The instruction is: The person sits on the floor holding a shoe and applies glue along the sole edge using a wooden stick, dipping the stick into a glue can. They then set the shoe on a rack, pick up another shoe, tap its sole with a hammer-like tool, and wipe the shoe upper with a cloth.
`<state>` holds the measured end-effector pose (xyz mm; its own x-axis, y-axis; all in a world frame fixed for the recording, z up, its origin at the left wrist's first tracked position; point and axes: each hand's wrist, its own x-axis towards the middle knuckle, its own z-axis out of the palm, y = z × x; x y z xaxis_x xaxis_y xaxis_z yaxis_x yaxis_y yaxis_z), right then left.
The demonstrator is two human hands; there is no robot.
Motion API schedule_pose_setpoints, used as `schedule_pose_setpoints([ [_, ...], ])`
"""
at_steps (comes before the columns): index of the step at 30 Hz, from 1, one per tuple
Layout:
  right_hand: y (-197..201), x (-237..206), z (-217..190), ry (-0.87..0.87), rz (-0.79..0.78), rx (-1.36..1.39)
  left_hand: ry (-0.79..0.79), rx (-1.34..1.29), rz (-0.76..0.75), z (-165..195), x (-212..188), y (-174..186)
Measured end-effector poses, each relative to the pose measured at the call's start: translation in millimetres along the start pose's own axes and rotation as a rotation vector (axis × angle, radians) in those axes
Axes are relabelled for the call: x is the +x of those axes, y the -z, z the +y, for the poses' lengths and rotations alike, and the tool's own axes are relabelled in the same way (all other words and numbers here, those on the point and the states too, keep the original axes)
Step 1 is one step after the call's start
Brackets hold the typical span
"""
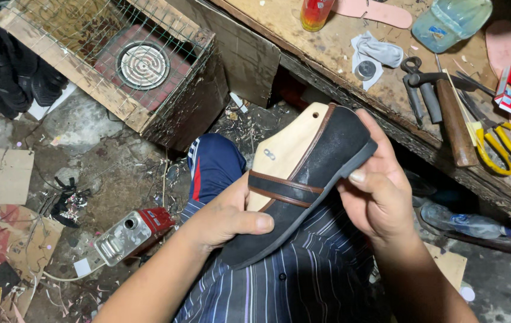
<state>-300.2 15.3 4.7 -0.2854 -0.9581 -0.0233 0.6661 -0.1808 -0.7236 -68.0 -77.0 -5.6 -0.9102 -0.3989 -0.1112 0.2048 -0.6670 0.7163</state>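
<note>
Black shoe [321,173] on wooden last [285,146]: gripped by 2 hands, left hand [228,218] hiding toe, right hand [381,191] covering heel; sole unseen.

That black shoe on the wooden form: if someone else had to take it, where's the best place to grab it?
Probably the heel end of the black shoe, coming from above. The left hand covers the toe half and the right hand cups the sole side, while the wooden last sticks up bare and firm there.

one shoe [303,185], two hands [225,218], two scissors [504,140], one hammer [447,110]
</note>
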Motion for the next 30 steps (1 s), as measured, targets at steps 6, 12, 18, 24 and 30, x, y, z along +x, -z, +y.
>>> schedule_pose_setpoints([
  [6, -1, 0, 4, 0.007, -0.055, -0.004, -0.015, -0.002, 0.039, -2, -1, 0],
  [12, -6, 3, 19, 0.055, -0.052, -0.099, -0.082, -0.046, 0.121, -13, -1, -4],
  [18, -14, 1, 31, -0.038, -0.154, -0.250, -0.188, -0.145, 0.210, -18, 1, -15],
  [24, -14, 3, 35, -0.082, -0.128, -0.271, -0.180, -0.185, 0.192, -17, -2, -22],
  [30, -14, 3, 37, -0.058, -0.151, -0.283, -0.189, -0.146, 0.212, -17, -1, -20],
])
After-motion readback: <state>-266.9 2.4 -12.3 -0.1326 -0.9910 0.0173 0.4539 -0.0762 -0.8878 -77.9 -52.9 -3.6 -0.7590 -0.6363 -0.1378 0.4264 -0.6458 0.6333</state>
